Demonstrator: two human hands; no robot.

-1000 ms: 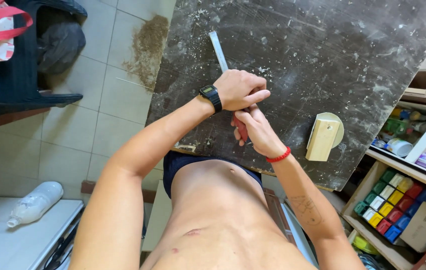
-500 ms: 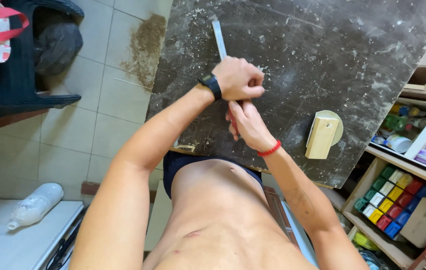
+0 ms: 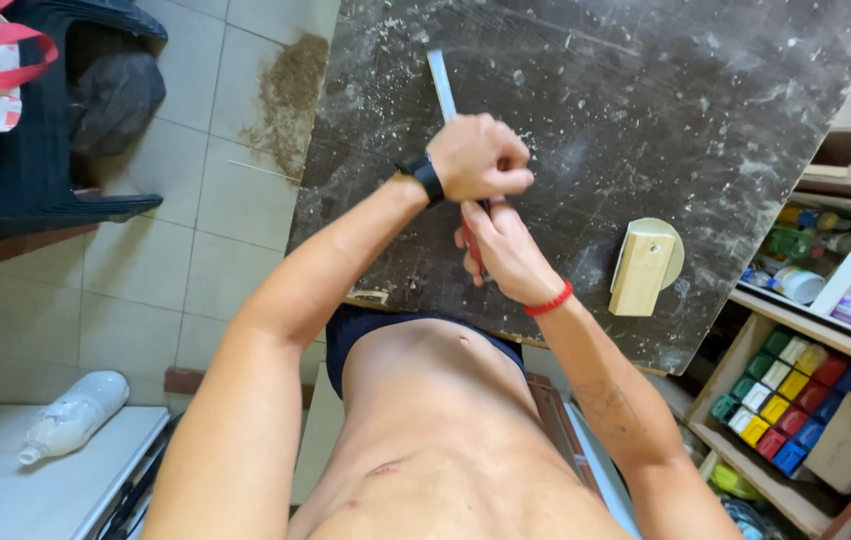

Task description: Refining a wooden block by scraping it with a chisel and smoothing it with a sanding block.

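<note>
My left hand (image 3: 478, 157), with a black watch on the wrist, is closed over the near end of a long thin grey strip (image 3: 443, 88) that lies on the dark, dusty worktop (image 3: 646, 110). My right hand (image 3: 502, 245), with a red band on the wrist, sits just below it and grips a red-handled tool (image 3: 473, 255) held against the strip. The tool's tip and the strip's near end are hidden under my hands.
A small wooden block on a round disc (image 3: 646, 265) stands on the worktop to the right. Shelves with coloured paint pots (image 3: 781, 400) and bottles (image 3: 826, 270) are at the right. A dark plastic chair (image 3: 46, 150), a sawdust pile (image 3: 291, 95) and a white bottle (image 3: 71, 415) are at the left.
Both hands have shifted slightly away from me along the strip, the left hand staying clenched above the right. The strip has not moved.
</note>
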